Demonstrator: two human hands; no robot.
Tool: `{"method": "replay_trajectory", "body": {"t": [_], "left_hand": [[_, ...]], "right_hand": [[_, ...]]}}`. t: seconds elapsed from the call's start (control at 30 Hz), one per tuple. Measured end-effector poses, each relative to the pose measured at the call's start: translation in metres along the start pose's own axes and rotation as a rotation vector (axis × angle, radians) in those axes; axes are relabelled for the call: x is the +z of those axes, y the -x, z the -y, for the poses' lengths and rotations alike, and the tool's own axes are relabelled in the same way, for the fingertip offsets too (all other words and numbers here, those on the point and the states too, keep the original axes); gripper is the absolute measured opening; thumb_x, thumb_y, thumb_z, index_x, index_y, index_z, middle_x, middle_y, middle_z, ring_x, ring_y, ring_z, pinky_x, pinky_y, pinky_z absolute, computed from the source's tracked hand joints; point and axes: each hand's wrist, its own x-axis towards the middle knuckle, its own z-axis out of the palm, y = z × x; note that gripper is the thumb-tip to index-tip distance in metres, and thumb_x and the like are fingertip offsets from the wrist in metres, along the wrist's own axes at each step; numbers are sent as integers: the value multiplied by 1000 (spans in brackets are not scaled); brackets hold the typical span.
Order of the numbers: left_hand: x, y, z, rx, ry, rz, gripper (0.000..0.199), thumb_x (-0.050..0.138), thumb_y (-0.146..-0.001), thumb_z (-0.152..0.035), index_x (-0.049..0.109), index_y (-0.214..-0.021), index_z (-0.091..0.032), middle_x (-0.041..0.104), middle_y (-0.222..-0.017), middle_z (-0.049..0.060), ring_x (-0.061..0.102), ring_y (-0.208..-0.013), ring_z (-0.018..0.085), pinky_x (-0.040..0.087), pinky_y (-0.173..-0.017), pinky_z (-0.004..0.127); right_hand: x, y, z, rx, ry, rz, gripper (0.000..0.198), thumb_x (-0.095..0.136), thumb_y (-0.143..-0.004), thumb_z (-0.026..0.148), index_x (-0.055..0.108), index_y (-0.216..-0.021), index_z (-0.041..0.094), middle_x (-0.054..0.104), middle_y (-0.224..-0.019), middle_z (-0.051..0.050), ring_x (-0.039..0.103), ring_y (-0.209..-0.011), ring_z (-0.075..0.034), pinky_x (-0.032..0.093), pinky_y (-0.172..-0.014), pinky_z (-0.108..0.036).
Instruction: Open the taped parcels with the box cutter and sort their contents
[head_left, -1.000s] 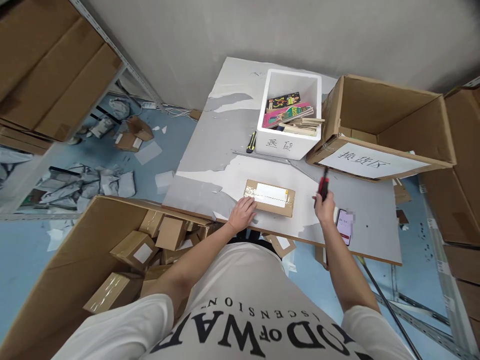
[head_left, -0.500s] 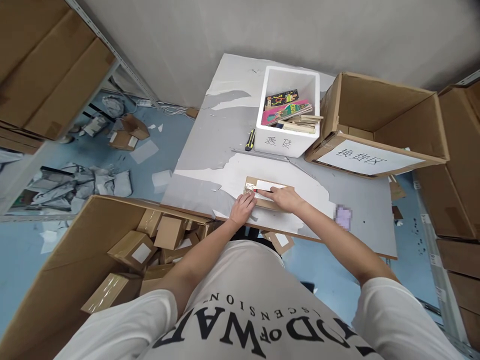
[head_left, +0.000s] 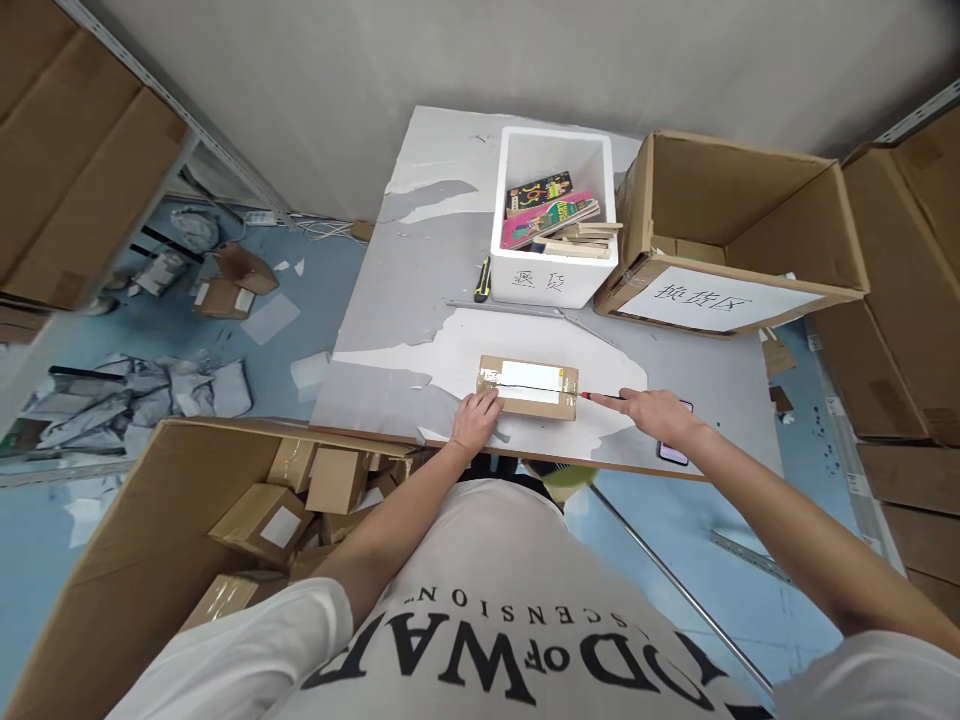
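A small taped cardboard box (head_left: 528,404) lies on the table, with a white label (head_left: 529,372) on top. A dark line runs lengthwise across the label, like a slit. At the box's left front corner, my left hand (head_left: 478,420) holds it down with bent fingers. My right hand (head_left: 660,412) is off the box's right end, closed around a slim black utility knife (head_left: 600,396) with a red front part. Its tip points left, close to the box's right end; I cannot tell whether it touches.
Behind stand a white foam bin (head_left: 551,280) of books and a large open carton (head_left: 757,285). A yellow-black box cutter (head_left: 482,280) lies beside the bin. A phone (head_left: 673,452) is under my right forearm. A big carton (head_left: 150,500) of parcels stands at left; a broom (head_left: 566,480) is below the table.
My right hand has drawn the utility knife rightward from the box's left end past its right end. A dark line now crosses the label. My left hand stays at the left end.
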Motion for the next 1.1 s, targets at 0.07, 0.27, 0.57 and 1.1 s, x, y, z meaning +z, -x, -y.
{"method": "replay_trajectory", "body": {"t": [0.07,0.27,0.57,1.1], "left_hand": [[-1,0,0,11,-24,-2,28,45,-93,-19,64,-113,-23,64,-126,10,59,-114,25,41,-93,41],[-11,-2,-3,-1,-32,19,27,47,-90,-16,63,-111,-24,63,-127,10,59,-112,25,37,-94,45],[-39,-36,-3,70,-1,108,51,64,-78,-49,58,-120,-20,54,-131,18,46,-125,36,19,-109,57],[-31,-76,5,192,-35,256,107,69,-59,-71,37,-144,-14,35,-150,21,25,-140,41,10,-115,54]], "right_hand": [[1,1,2,12,-14,-4,78,43,-77,4,37,-144,43,62,-86,-5,59,-62,-16,39,-63,-29],[-10,19,-2,-32,-37,9,70,42,-83,6,39,-143,44,63,-89,-4,58,-63,-15,37,-61,-26],[52,43,-1,272,-838,-278,61,41,-92,41,30,-150,27,68,-93,-5,57,-60,-14,51,-62,-30],[101,15,67,336,-1381,-335,72,50,-85,50,28,-150,29,59,-90,-2,48,-47,-6,44,-42,-22]]}}
